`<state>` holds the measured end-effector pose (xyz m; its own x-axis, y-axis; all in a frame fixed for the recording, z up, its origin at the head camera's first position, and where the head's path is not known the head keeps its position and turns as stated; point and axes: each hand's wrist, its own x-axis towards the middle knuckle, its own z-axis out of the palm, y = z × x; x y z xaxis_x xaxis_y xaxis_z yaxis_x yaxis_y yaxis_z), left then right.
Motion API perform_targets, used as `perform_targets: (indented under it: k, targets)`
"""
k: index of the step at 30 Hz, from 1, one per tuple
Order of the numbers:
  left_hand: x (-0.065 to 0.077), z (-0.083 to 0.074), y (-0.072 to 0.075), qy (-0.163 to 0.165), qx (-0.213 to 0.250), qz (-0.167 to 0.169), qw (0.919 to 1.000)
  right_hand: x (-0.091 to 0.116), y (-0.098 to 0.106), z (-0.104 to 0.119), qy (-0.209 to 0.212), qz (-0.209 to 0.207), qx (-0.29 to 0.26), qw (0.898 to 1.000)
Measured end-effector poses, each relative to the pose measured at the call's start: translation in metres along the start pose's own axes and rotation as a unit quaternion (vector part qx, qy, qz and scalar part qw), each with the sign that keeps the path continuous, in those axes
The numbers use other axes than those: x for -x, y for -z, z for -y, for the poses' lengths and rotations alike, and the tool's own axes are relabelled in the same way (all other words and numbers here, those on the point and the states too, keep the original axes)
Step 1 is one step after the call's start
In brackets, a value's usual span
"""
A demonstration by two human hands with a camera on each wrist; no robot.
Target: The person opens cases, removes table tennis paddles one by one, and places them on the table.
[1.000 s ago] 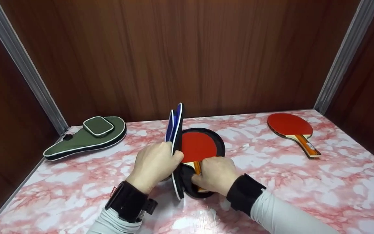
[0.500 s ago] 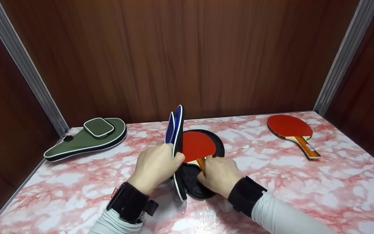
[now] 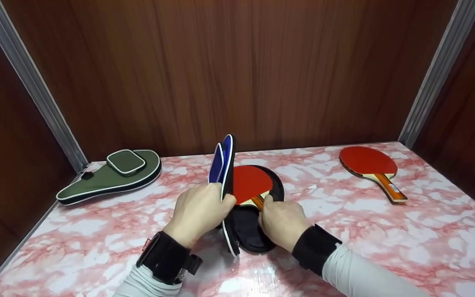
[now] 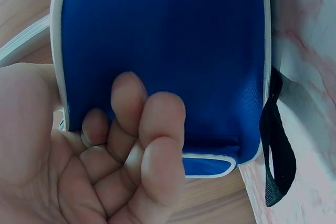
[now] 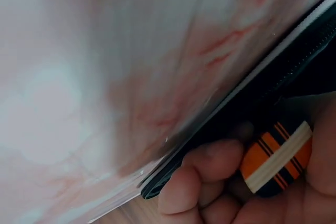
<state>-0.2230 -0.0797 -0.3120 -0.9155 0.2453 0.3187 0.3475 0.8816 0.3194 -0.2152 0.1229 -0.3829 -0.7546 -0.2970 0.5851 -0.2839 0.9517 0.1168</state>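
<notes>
My left hand (image 3: 200, 212) holds up the lid of a blue paddle case (image 3: 229, 159) with white piping, thumb on the inner side. In the left wrist view its fingers curl against the blue outer face (image 4: 173, 30). The lid stands nearly upright; the black-lined base (image 3: 248, 233) lies on the table. A red table tennis paddle (image 3: 252, 183) lies over that base, its left edge hidden behind the lid. My right hand (image 3: 285, 220) grips the paddle's handle, whose striped orange-and-black butt end (image 5: 278, 156) shows between fingers and palm in the right wrist view.
A second red paddle (image 3: 367, 160) lies at the right on the pink marbled table (image 3: 344, 239). At the far left rests a green paddle case (image 3: 109, 177) with a small pocket. Wooden panels (image 3: 245, 74) wall the table's back and sides. A black strap loop (image 4: 278, 150) hangs from the blue case.
The paddle has turned within the case, its handle swinging to the right with my right hand. My left hand keeps the lid raised, with barely any shift.
</notes>
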Motion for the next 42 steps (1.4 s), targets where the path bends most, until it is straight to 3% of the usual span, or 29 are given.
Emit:
perform_targets:
  k: [6, 10, 13, 15, 21, 27, 34, 42]
  targets:
    - [0.001, -0.001, 0.0, 0.0, 0.005, 0.001, 1.0, 0.001, -0.012, -0.006, -0.009, -0.002, -0.003, 1.0]
    - [0.001, -0.002, 0.0, -0.003, 0.004, -0.003, 1.0, 0.002, -0.053, -0.023, 0.005, -0.025, -0.005, 1.0]
    - [0.002, -0.002, -0.001, -0.002, 0.003, -0.003, 1.0, 0.003, -0.068, -0.03, 0.013, -0.018, -0.009, 1.0]
    - [0.001, -0.002, -0.001, -0.004, 0.001, -0.002, 1.0, 0.002, -0.058, -0.028, 0.009, 0.008, -0.019, 1.0]
    - [0.001, -0.002, -0.001, -0.006, -0.003, -0.003, 1.0, -0.004, -0.002, -0.018, -0.015, 0.076, -0.049, 0.996]
    - [0.0, -0.001, -0.001, 0.005, -0.003, 0.001, 1.0, -0.007, 0.017, -0.027, -0.032, 0.12, -0.076, 0.989]
    - [-0.001, 0.0, 0.0, 0.0, -0.006, -0.006, 1.0, -0.008, 0.029, -0.049, -0.041, 0.121, -0.09, 0.988]
    - [0.0, 0.0, -0.001, -0.007, -0.006, -0.012, 0.9999, -0.009, 0.032, -0.093, -0.05, 0.077, -0.064, 0.994]
